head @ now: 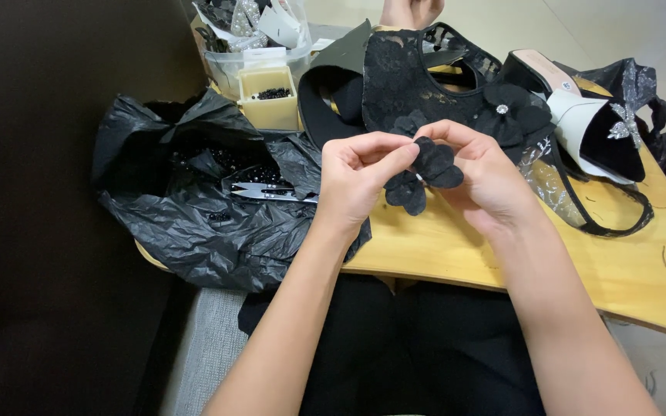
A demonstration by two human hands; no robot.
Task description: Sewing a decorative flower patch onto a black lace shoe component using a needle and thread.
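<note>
Pinching one black fabric flower (425, 171) between them above the wooden board's (502, 262) near edge, left hand (356, 181) and right hand (483, 173) apparently hold one small bead there, two shoes behind.

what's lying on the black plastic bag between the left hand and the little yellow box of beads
In the head view, a pair of silver thread snips lies on the crumpled black plastic bag, between the left hand and the yellow box.

A pale wooden tabletop (641, 277) stands over light, glossy flooring (626, 31); left, a dark panel (40, 231), perhaps upholstery.
</note>
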